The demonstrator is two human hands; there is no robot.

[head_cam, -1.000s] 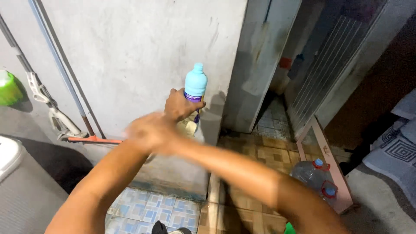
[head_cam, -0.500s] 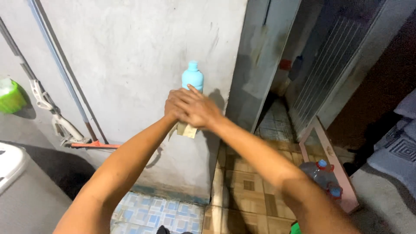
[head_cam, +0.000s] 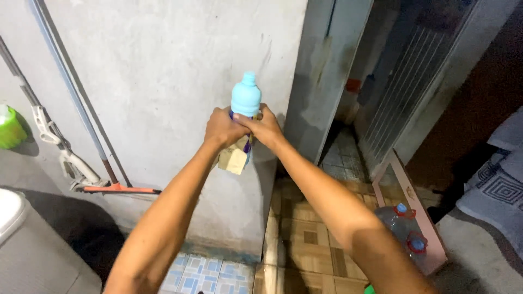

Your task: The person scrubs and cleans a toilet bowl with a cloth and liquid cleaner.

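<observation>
**Bottle held in both hands before wall**

I see the left hand [head_cam: 222, 129] clenched round the light blue bottle [head_cam: 245, 100] just below its shoulder, a tan cloth [head_cam: 233, 159] beneath. The right hand [head_cam: 265, 128] grips opposite. I judge it rigid plastic, smooth, possibly slippery; the narrower waist is the safest hold.

The light-blue bottle [head_cam: 245, 98] looks like smooth matt plastic. Behind it, the grey wall [head_cam: 163, 71] is rough, scuffed plaster. Below the bottle, the floor tiles [head_cam: 305, 228] are glazed and slightly glossy. Right of the bottle, clear water jugs [head_cam: 400, 226] are glossy plastic; further right lies patterned cloth [head_cam: 498, 190].
</observation>
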